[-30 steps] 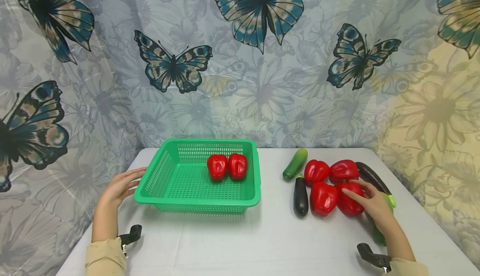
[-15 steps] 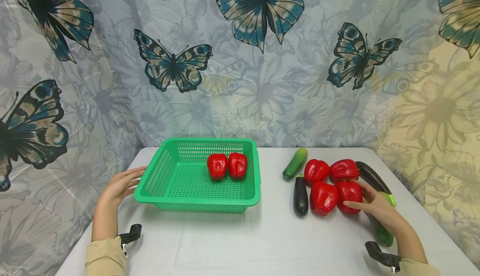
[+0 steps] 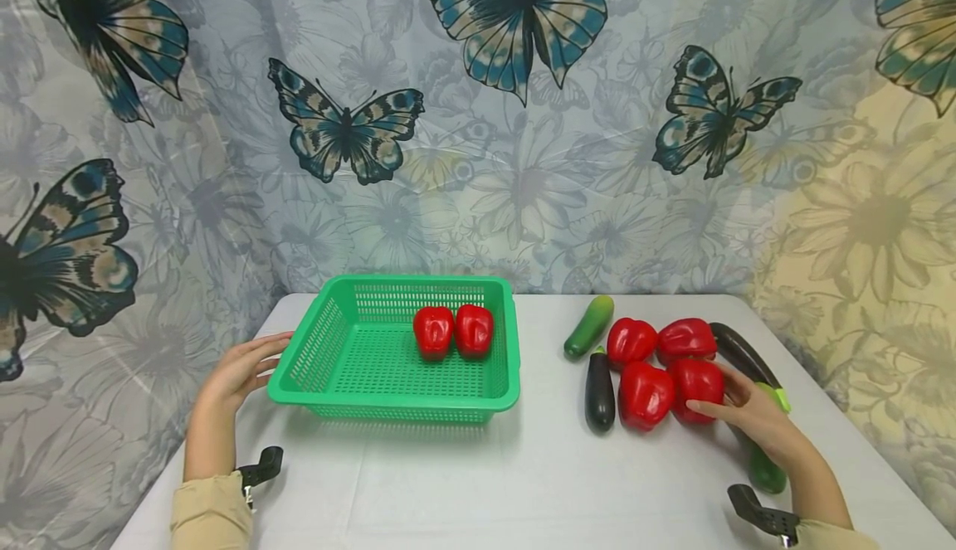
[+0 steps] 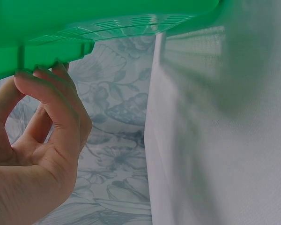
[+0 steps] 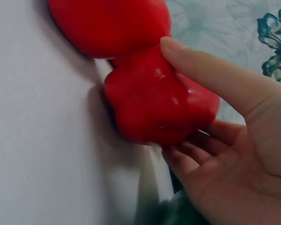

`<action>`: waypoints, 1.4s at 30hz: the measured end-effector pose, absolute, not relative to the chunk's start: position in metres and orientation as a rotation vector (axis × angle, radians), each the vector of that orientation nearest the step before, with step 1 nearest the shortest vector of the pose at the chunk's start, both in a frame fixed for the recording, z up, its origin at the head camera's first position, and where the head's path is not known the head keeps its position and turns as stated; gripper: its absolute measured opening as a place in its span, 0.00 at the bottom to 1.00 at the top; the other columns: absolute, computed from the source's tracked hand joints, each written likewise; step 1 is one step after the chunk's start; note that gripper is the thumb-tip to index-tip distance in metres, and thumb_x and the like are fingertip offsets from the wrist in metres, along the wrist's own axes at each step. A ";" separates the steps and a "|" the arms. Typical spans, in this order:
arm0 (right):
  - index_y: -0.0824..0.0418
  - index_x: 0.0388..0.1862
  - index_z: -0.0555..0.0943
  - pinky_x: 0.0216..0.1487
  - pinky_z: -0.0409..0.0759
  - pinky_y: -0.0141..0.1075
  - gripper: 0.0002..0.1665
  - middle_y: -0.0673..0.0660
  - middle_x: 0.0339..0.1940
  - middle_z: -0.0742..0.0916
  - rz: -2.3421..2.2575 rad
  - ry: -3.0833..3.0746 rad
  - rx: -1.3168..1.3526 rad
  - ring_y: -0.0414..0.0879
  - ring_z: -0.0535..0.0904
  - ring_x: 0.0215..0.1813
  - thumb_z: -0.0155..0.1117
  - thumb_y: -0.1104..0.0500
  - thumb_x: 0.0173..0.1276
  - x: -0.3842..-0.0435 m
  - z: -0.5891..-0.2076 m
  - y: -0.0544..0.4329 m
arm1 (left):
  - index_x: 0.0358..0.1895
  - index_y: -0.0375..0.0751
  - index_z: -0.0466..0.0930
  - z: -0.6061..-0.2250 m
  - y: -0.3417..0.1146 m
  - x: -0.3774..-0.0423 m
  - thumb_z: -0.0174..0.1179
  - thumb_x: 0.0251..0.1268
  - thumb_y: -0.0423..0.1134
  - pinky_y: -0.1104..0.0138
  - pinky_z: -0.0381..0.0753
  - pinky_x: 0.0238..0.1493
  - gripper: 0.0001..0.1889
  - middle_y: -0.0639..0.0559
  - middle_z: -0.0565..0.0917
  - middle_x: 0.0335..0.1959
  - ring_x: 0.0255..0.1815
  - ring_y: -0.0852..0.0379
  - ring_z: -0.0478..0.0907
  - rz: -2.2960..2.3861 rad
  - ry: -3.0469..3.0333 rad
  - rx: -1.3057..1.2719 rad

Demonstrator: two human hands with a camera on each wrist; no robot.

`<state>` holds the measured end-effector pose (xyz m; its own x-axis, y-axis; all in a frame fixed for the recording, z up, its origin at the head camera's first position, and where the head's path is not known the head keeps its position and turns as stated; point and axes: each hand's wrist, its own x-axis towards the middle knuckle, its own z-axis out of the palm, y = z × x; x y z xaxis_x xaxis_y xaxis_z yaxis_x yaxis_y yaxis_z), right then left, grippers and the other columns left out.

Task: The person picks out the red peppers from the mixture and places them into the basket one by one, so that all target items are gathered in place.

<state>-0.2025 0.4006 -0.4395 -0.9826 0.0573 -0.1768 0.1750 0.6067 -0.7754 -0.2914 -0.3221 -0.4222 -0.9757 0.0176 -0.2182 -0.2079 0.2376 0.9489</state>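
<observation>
On the right, my right hand (image 3: 758, 421) grips a glossy red bell pepper (image 3: 693, 386), thumb on its near side and fingers round its far side. The right wrist view shows that pepper (image 5: 150, 101) between thumb and fingertips, close beside another red bell pepper (image 5: 107, 23). Three more red bell peppers surround it, one of them (image 3: 646, 396) just to its left. My left hand (image 3: 235, 372) touches the left rim of a green plastic basket (image 3: 403, 403) with relaxed fingers; in the left wrist view its fingertips (image 4: 61, 68) meet the rim from outside.
Two red bell peppers (image 3: 452, 333) lie inside the basket. A cucumber (image 3: 588, 328) and an eggplant (image 3: 599, 392) flank the pepper group on its left. Behind and beside my right hand are a dark eggplant (image 3: 743, 351) and a green vegetable (image 3: 765, 469). Butterfly-patterned cloth hangs behind the white table (image 3: 448, 484).
My right hand has shifted slightly right and its fingers have closed round the front right pepper, which has turned and risen a little. The left hand and basket have stayed put.
</observation>
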 end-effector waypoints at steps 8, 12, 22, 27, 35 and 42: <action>0.70 0.79 0.38 0.62 0.73 0.61 0.60 0.78 0.75 0.54 -1.352 2.736 0.272 0.76 0.54 0.72 0.61 0.40 0.69 -0.205 -0.432 0.401 | 0.68 0.50 0.72 -0.420 -0.322 -0.291 0.60 0.68 0.55 0.71 0.79 0.48 0.28 0.80 0.75 0.42 0.54 0.62 0.76 1.823 2.333 -0.172; 0.69 0.79 0.36 0.65 0.64 0.66 0.62 0.78 0.76 0.51 -1.387 2.740 0.309 0.77 0.50 0.74 0.61 0.39 0.68 -0.206 -0.427 0.399 | 0.68 0.51 0.73 -0.421 -0.322 -0.292 0.60 0.67 0.55 0.71 0.78 0.49 0.28 0.80 0.74 0.43 0.65 0.48 0.70 1.823 2.334 -0.191; 0.65 0.80 0.39 0.66 0.66 0.62 0.61 0.74 0.77 0.54 -1.438 2.801 0.318 0.73 0.53 0.75 0.62 0.38 0.67 -0.216 -0.418 0.389 | 0.67 0.50 0.74 -0.421 -0.321 -0.292 0.61 0.67 0.55 0.71 0.79 0.48 0.27 0.80 0.75 0.42 0.67 0.46 0.67 1.840 2.341 -0.194; 0.63 0.80 0.43 0.63 0.74 0.55 0.59 0.72 0.77 0.57 -1.462 2.831 0.306 0.71 0.55 0.75 0.63 0.38 0.66 -0.223 -0.411 0.381 | 0.68 0.49 0.72 -0.422 -0.321 -0.291 0.61 0.67 0.55 0.71 0.78 0.48 0.29 0.78 0.74 0.43 0.74 0.37 0.60 1.856 2.316 -0.193; 0.62 0.81 0.38 0.66 0.67 0.58 0.61 0.70 0.79 0.55 -1.537 2.796 0.279 0.70 0.53 0.77 0.63 0.38 0.66 -0.234 -0.402 0.364 | 0.68 0.49 0.72 -0.421 -0.322 -0.289 0.60 0.68 0.55 0.71 0.78 0.48 0.29 0.79 0.73 0.44 0.74 0.37 0.58 1.858 2.313 -0.178; 0.60 0.81 0.39 0.56 0.79 0.29 0.59 0.69 0.78 0.57 -1.574 2.781 0.228 0.67 0.56 0.76 0.63 0.40 0.67 -0.244 -0.398 0.351 | 0.69 0.48 0.70 -0.422 -0.322 -0.291 0.60 0.68 0.55 0.71 0.77 0.49 0.30 0.77 0.73 0.44 0.75 0.36 0.58 1.848 2.313 -0.176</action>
